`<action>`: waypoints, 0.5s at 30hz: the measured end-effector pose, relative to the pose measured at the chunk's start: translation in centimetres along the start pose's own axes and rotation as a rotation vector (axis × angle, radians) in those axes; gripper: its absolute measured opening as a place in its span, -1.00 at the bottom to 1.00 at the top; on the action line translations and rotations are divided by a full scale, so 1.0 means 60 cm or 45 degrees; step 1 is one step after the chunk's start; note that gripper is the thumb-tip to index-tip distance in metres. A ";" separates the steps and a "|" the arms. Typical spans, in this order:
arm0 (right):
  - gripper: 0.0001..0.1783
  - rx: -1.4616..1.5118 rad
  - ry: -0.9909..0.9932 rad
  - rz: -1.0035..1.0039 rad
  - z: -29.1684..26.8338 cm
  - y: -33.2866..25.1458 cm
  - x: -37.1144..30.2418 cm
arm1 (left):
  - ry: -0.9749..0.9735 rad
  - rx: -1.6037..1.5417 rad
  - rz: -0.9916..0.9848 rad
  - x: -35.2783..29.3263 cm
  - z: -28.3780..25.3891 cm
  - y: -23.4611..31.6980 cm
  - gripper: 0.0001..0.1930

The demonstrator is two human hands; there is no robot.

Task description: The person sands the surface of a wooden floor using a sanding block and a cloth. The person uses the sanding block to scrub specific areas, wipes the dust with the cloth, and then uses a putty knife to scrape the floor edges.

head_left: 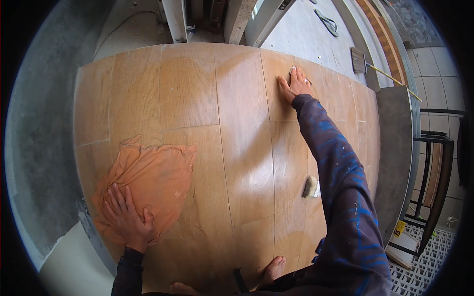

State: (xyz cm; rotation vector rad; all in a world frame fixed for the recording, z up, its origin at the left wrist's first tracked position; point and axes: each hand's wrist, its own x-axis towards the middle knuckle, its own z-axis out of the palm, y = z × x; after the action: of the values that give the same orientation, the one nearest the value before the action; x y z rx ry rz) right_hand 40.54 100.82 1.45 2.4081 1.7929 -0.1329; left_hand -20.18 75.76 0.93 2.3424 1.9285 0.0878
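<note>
My left hand (127, 216) lies flat with spread fingers on a crumpled orange cloth (165, 177), which rests on the wood-plank floor (192, 98) at the left. Far out to the right, my right hand (297, 89) reaches toward the floor's far edge. Its fingers press down over a small whitish pad, mostly hidden beneath them; I cannot make out its full shape. Beside my right forearm sits a small brush (311, 187) with pale bristles, partly covered by the sleeve.
My bare foot (275, 269) stands on the planks near the lower edge. Grey walls border both sides. Beyond the planks are door-frame posts (174, 22), a dark sandal (327, 23) and a wide brush (358, 60). A black metal frame (437, 197) stands at the right.
</note>
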 end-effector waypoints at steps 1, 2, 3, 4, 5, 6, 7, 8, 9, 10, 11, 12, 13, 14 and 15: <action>0.09 -0.034 -0.039 -0.011 0.010 -0.016 -0.011 | 0.009 0.019 -0.015 0.000 -0.008 -0.005 -0.10; 0.08 -0.084 -0.086 -0.073 0.018 -0.020 -0.045 | 0.010 0.034 -0.023 0.001 -0.015 -0.010 -0.10; 0.08 -0.101 -0.101 -0.126 0.008 -0.025 -0.083 | -0.001 0.048 -0.029 -0.003 -0.023 -0.010 -0.09; 0.08 -0.102 -0.083 -0.106 0.002 -0.009 -0.077 | -0.027 0.035 -0.019 -0.008 -0.025 -0.007 -0.09; 0.07 -0.102 -0.064 -0.088 -0.005 0.001 -0.054 | -0.059 0.030 -0.035 -0.010 -0.025 -0.004 -0.09; 0.06 -0.088 -0.074 0.007 -0.024 -0.011 -0.014 | -0.055 0.032 -0.053 0.003 -0.019 -0.006 -0.09; 0.06 -0.090 -0.060 0.015 -0.025 -0.012 -0.011 | -0.041 0.027 -0.045 0.005 -0.014 -0.003 -0.09; 0.06 -0.105 -0.073 0.033 -0.023 -0.011 -0.012 | -0.035 0.013 -0.026 0.001 -0.008 0.003 -0.09; 0.06 -0.102 -0.093 0.041 -0.011 -0.018 -0.013 | -0.033 0.018 -0.015 0.000 -0.006 0.000 -0.09; 0.06 -0.117 -0.132 -0.034 0.000 -0.030 -0.046 | -0.026 0.047 -0.031 0.002 -0.013 -0.008 -0.09; 0.05 -0.105 -0.141 -0.114 0.000 -0.039 -0.082 | -0.031 0.038 -0.055 0.004 -0.019 -0.013 -0.09; 0.03 -0.065 -0.090 -0.131 0.001 -0.025 -0.085 | -0.055 0.003 -0.068 -0.004 -0.023 -0.007 -0.08; 0.02 -0.025 -0.025 -0.143 -0.001 -0.014 -0.072 | -0.058 -0.012 -0.060 -0.003 -0.021 -0.005 -0.08; 0.02 -0.039 -0.028 -0.134 0.002 -0.011 -0.054 | -0.062 -0.026 -0.051 -0.003 -0.018 -0.002 -0.08; 0.00 -0.024 0.025 -0.070 0.010 -0.020 -0.027 | -0.062 -0.035 -0.046 -0.001 -0.013 0.002 -0.08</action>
State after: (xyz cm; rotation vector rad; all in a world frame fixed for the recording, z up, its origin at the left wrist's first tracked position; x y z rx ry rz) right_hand 38.94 99.50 1.02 2.3570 1.8607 -0.0983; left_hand -20.17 75.70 1.72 2.2697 1.9340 0.0531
